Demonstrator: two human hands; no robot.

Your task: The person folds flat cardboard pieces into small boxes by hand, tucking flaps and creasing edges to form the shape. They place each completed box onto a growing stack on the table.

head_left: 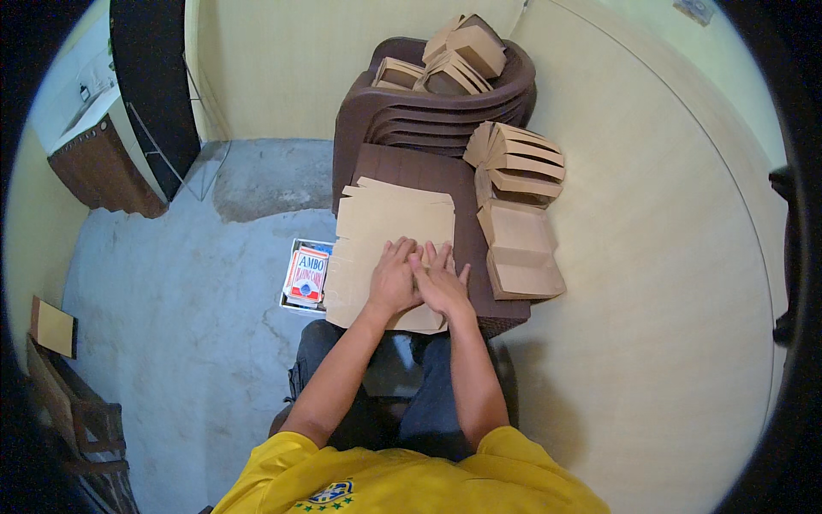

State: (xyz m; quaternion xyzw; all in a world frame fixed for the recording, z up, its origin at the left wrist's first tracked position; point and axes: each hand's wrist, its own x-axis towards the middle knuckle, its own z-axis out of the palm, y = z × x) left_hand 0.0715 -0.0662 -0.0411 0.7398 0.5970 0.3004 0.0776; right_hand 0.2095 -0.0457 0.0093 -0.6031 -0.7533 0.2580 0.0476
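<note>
A flat brown cardboard box blank [394, 212] with slit, notched edges lies in front of me on a dark brown ribbed surface [465, 223]. My left hand [396, 278] presses flat on its near half, fingers stretched out. Just to the right, my right hand [443, 283] also lies on the cardboard with its fingers spread, its thumb side against the left hand. Neither hand grips anything. Part of the blank's near half is hidden beneath my hands and forearms.
Folded cardboard boxes [518, 167] stand nested along the right edge, with open box trays [524, 261] nearer me. More boxes [462, 64] sit on stacked brown plastic chairs [428, 116] behind. A white box [288, 295] holding a card pack [306, 274] stands at left.
</note>
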